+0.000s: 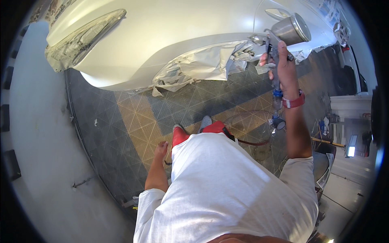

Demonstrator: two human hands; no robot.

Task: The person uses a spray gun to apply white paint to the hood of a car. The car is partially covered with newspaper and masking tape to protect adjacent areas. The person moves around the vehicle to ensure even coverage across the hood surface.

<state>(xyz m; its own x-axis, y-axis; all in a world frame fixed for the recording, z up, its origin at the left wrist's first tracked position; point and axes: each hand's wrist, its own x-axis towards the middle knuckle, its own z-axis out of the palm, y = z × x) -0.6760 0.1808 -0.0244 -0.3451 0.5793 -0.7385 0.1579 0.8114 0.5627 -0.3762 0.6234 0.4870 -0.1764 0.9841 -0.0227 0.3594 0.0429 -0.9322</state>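
Your right hand [287,67] clamped its fingers round the spray gun [289,31]; your left hand [161,150] hung, finger spacing unclear; coating the car body [194,26] seemed underway, calling for steady passes.

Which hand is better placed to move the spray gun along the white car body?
Right, most likely: the right hand grips the spray gun, raised beside the white car body, while the left hand hangs low near the red trousers, apparently empty.

1 fisheye view, head-worn, looking down; shirt [219,174] near, car [174,32] beyond.
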